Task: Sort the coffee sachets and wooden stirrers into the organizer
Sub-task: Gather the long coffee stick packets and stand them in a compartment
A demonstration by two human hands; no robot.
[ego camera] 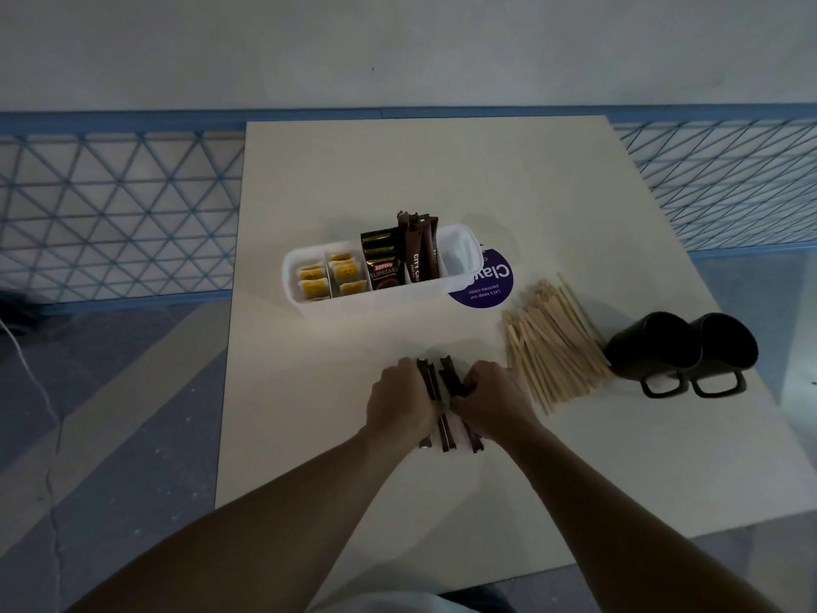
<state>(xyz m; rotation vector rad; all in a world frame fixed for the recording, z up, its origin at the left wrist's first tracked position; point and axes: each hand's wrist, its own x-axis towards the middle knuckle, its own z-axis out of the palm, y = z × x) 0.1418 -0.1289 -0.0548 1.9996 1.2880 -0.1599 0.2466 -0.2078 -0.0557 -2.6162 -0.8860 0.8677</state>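
A white plastic organizer (pixel 400 298) stands mid-table. Its left compartments hold yellow sachets (pixel 314 280), then black Kopiko sachets (pixel 383 264), then upright brown stick sachets (pixel 420 250); its right end compartment looks empty. On the table in front of me lie several brown stick sachets (pixel 444 429). My left hand (pixel 404 398) and my right hand (pixel 495 398) press in on them from either side, fingers curled around the bundle. A loose pile of wooden stirrers (pixel 555 342) lies right of my right hand.
Two black mugs (pixel 681 351) lie on their sides at the table's right edge, just past the stirrers. A round purple sticker (pixel 488 283) sits behind the organizer's right end. A blue mesh fence (pixel 119 214) runs behind the white table (pixel 442 170).
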